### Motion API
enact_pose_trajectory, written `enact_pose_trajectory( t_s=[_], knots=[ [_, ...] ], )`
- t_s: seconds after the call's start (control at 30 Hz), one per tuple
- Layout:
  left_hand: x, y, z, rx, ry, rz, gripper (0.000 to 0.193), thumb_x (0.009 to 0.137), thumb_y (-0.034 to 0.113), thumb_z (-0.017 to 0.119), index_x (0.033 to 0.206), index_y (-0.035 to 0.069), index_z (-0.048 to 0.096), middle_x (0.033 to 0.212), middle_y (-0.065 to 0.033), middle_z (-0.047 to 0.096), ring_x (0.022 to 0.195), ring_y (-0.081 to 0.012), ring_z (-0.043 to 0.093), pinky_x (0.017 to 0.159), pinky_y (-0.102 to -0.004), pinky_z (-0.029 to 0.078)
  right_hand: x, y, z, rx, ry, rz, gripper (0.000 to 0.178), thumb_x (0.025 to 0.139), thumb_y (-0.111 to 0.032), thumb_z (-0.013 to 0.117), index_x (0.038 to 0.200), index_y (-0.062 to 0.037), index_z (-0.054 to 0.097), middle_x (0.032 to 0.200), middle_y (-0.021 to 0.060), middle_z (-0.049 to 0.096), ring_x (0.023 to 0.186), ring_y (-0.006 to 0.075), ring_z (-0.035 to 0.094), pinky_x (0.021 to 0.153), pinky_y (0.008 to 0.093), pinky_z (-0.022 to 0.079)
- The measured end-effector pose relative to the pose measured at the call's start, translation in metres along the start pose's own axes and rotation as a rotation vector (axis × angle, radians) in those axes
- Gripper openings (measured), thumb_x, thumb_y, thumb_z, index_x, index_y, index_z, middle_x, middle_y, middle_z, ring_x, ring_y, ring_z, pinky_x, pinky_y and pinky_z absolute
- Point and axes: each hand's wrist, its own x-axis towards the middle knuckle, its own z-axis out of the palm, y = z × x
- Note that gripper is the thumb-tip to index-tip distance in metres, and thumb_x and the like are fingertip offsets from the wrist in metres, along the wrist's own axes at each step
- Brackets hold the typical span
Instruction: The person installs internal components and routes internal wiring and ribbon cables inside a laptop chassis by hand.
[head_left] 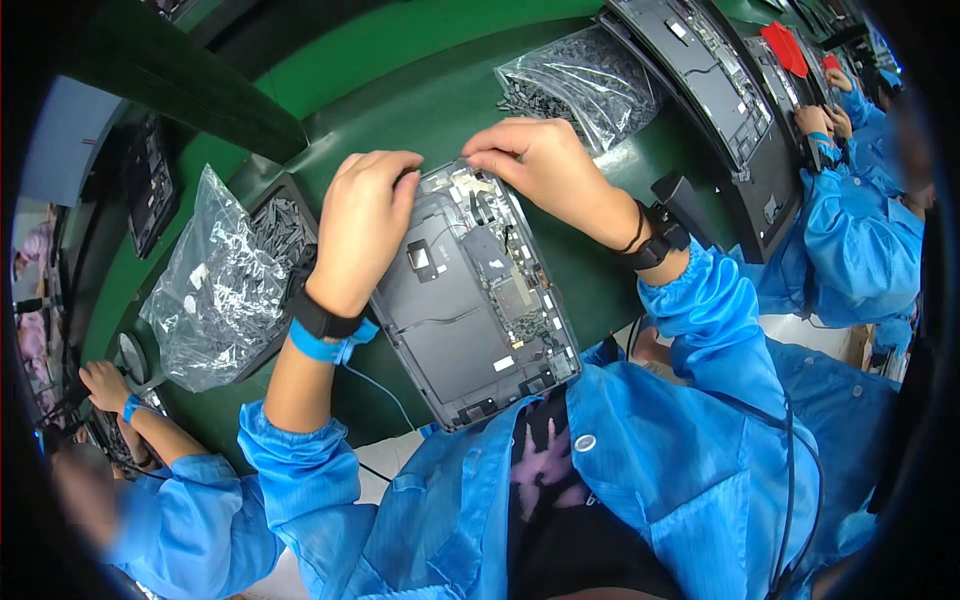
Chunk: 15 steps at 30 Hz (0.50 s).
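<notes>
While both forearms in blue smock sleeves come in from the near edge, the left hand [362,225] rests curled on the far left corner of a flat grey rectangular device chassis with exposed circuit parts [470,300], its fingers bent down onto the edge. The right hand [535,165] pinches with closed fingertips at the chassis's far edge; what small part it grips is too small to tell. The chassis lies tilted on the green conveyor belt [400,110], its near end close to the person's chest. A crinkled clear plastic bag [215,285] lies to the left, partly over a black tray of small dark parts [283,225]. Another clear bag of dark parts [585,80] sits far right. Co-workers' blue sleeves [860,240] show at the right.
</notes>
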Motion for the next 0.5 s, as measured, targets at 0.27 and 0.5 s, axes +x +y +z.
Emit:
enact_pose_trajectory(
  t_s=[0.27,0.5],
  knots=[
    [0.006,-0.002,0.006,0.005,-0.16,-0.035,0.013,0.084,0.012,0.065,0.091,0.002,0.072,0.087,-0.0146,0.07,0.082,-0.0326,0.066,0.074,-0.04,0.052,0.004,0.006,0.001,-0.495,-0.08,-0.422,0.007,0.073,-0.009,0.065,0.073,-0.0059,0.059,0.075,0.0067,0.055,0.079,0.0253,0.059,0.068,0.035,0.052],
    [0.01,0.002,0.004,0.014,-0.133,-0.024,0.013,0.084,0.013,0.067,0.09,0.003,0.073,0.085,-0.0125,0.07,0.077,-0.0306,0.067,0.069,-0.0367,0.053,0.012,-0.003,0.003,-0.628,-0.149,-0.522,0.005,0.068,-0.009,0.063,0.07,-0.0064,0.059,0.076,0.0054,0.054,0.08,0.0222,0.058,0.07,0.0324,0.052]
  ],
)
